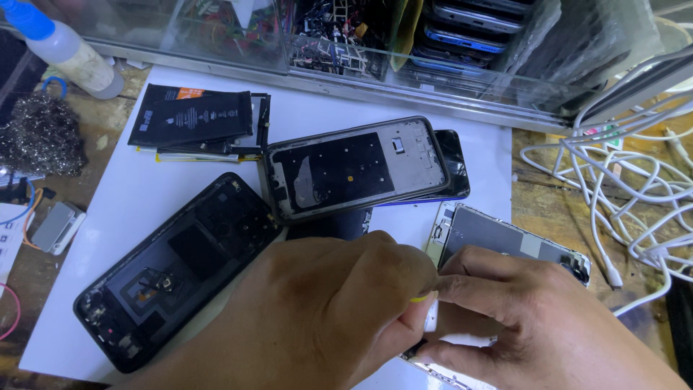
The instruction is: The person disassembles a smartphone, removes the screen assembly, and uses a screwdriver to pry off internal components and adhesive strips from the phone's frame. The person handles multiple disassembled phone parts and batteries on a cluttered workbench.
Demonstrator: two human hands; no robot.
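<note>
Both hands fill the lower centre of the frame, meeting over an opened silver phone (pixel 505 242) that lies on the white sheet (pixel 144 209) at lower right. Left hand (pixel 325 310) has its fingers drawn together, pinched on a small yellow tool (pixel 419 297) whose tip just shows between thumb and forefinger; the pinch appears meant to steer the tip into the phone's edge. Right hand (pixel 534 325) lies across the phone's lower part, fingers curled and pressing down, its grip closed on the phone body, apparently to steady it against the tool.

Left to right across the bench:
- Upper left: a squeeze bottle with blue cap (pixel 61 47), tilted; below it a wad of steel wool (pixel 40 137).
- Left of centre: a black phone shell (pixel 173 271), open side up, lying diagonally on the sheet, apart from the hands.
- Above it: a flat black battery (pixel 191 115) stacked on thin parts.
- Centre: a phone frame (pixel 354 170) resting on another dark handset, set aside just above the hands.
- Right: tangled white cables (pixel 621 188) on the wooden surface.
- Top: clear bins of parts (pixel 339 36), contents crowded and hard to tell.
</note>
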